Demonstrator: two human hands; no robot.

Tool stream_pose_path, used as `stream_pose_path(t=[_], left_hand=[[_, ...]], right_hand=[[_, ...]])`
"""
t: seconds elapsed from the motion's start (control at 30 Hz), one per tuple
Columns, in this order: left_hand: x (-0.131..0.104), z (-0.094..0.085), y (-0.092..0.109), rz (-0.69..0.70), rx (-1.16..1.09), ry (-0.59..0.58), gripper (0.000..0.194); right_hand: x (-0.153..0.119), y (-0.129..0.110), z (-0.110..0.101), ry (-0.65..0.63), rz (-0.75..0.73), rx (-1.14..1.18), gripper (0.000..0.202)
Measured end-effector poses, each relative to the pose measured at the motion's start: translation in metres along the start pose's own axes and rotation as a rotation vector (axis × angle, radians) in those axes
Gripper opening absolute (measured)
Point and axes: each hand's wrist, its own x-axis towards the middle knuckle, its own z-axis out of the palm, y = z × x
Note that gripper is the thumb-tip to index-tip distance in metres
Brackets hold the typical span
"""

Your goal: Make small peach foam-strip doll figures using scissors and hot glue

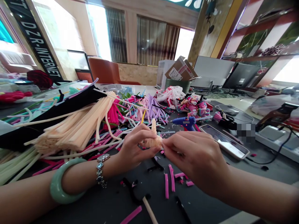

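Between the fingers of my left hand [137, 146] is a small peach figure [153, 141], seemingly wound from pipe cleaner, with one thin part sticking up. My right hand [193, 155] pinches at the figure's right end; its fingertips hide exactly what they grip. Both hands are raised over the dark table [149, 193]. Cut pink pipe cleaner pieces [171, 179] lie below the right hand. Left of my hands, a thick bundle of peach pipe cleaners [77, 127] rests on other coloured stems.
Behind my right hand lie a blue glue gun [185, 122] and a phone [225, 141]. Purple pipe cleaners [156, 109] and a heap of colourful fuzzy pieces [193, 104] sit farther back. A cardboard box [181, 70] and a power strip [275, 140] stand beyond and to the right.
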Motion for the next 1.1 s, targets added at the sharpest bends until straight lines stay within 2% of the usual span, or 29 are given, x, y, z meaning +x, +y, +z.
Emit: stream_pose_path(t=[0.1,0.3,0.53,0.8,0.97,1.1], left_hand=[[-0.001,0.001,-0.002,-0.001,-0.024,0.015,0.028],[-0.001,0.002,-0.004,-0.023,-0.056,0.032,0.028],[-0.003,0.002,-0.006,-0.046,-0.089,0.032,0.029],[-0.004,0.003,-0.008,-0.082,-0.127,0.035,0.028],[-0.004,0.003,-0.007,-0.080,-0.141,0.025,0.026],[-0.004,0.002,-0.006,-0.088,-0.150,-0.004,0.026]], right_hand=[[-0.003,0.001,0.008,0.121,-0.045,0.068,0.022],[-0.008,0.003,0.016,0.214,-0.104,0.132,0.012],[-0.012,0.012,0.023,0.227,-0.189,0.170,0.005],[-0.017,0.025,0.027,0.172,-0.322,0.113,0.022],[-0.015,0.028,0.025,0.206,-0.399,0.056,0.014],[-0.011,0.030,0.021,0.186,-0.442,0.021,0.011]])
